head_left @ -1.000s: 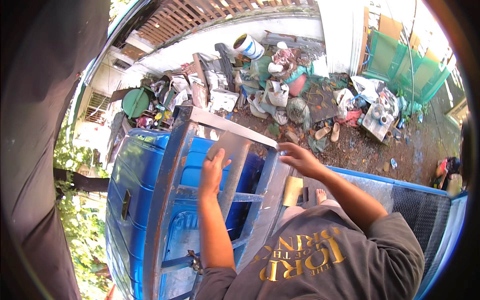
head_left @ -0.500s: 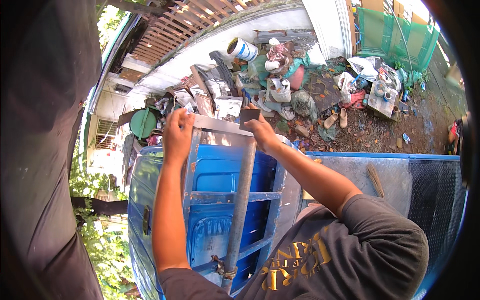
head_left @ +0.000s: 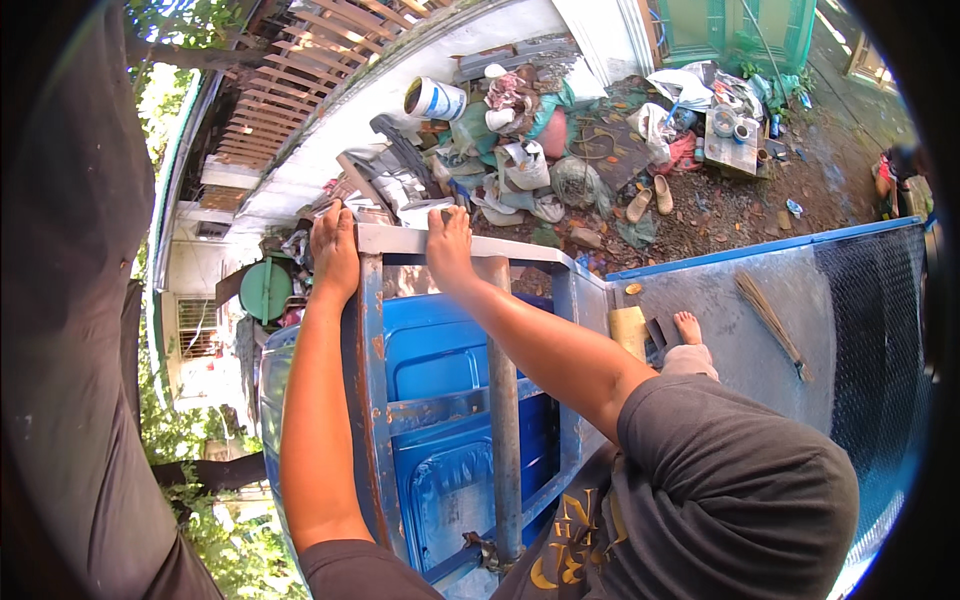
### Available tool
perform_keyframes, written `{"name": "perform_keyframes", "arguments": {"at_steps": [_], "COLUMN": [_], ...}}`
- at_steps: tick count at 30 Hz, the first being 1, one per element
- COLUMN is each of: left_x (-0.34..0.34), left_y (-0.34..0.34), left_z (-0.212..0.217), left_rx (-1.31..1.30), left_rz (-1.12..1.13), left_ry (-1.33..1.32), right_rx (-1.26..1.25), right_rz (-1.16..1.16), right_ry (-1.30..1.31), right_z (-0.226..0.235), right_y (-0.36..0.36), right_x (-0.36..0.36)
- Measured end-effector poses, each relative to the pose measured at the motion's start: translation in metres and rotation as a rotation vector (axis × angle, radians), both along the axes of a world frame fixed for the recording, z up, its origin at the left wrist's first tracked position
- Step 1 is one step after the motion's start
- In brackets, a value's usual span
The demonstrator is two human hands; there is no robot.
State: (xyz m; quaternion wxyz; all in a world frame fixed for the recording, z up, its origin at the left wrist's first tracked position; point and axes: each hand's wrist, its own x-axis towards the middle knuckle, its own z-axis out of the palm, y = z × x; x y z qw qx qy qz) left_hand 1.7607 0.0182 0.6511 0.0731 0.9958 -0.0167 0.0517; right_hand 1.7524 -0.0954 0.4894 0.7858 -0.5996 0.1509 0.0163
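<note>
A metal frame [head_left: 369, 345], with chipped paint and rusty patches, stands upright in front of me. My left hand [head_left: 334, 248] is wrapped over its upper left corner. Farther right, my right hand [head_left: 450, 243] rests on the pale top bar [head_left: 400, 240], fingers bent over the far edge. Whatever lies under its palm or behind the fingers is hidden; the dark square sheet seen earlier does not show there. A rusty round pipe [head_left: 505, 420] runs down the frame's middle, under my right forearm. Behind the bars is a blue metal panel [head_left: 435, 350].
To the right, a grey metal bed [head_left: 710, 270] with a blue edge holds a broom [head_left: 770, 320], a yellow block [head_left: 628, 330] and my bare foot [head_left: 687, 327]. Beyond lie piled bags and scrap [head_left: 525, 165], a white bucket [head_left: 435, 98] and a pair of shoes [head_left: 652, 199].
My right hand has moved left along the top bar, closer to my left hand, and its dark square sheet has gone from sight. The view has shifted, bringing my foot into it.
</note>
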Motion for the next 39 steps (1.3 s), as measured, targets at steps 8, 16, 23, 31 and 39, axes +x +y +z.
{"name": "perform_keyframes", "arguments": {"at_steps": [8, 16, 23, 31, 39], "left_x": [0.000, 0.002, 0.004, 0.003, 0.001], "left_y": [-0.013, -0.014, -0.008, 0.001, -0.003], "left_z": [0.003, 0.003, 0.000, -0.006, -0.004], "left_rx": [-0.008, -0.036, -0.019, 0.004, -0.005], "left_rz": [0.023, 0.007, 0.019, 0.036, 0.064], "left_ry": [-0.008, 0.007, 0.004, -0.021, 0.011], "right_rx": [-0.052, -0.094, -0.135, -0.080, -0.081], "right_rz": [-0.001, 0.040, 0.123, 0.254, 0.182], "right_ry": [0.148, 0.227, 0.133, 0.136, 0.064], "right_z": [-0.022, -0.010, -0.001, 0.002, 0.001], "right_y": [0.002, 0.004, -0.016, -0.007, 0.001], "right_x": [0.009, -0.003, 0.004, -0.005, -0.020]}}
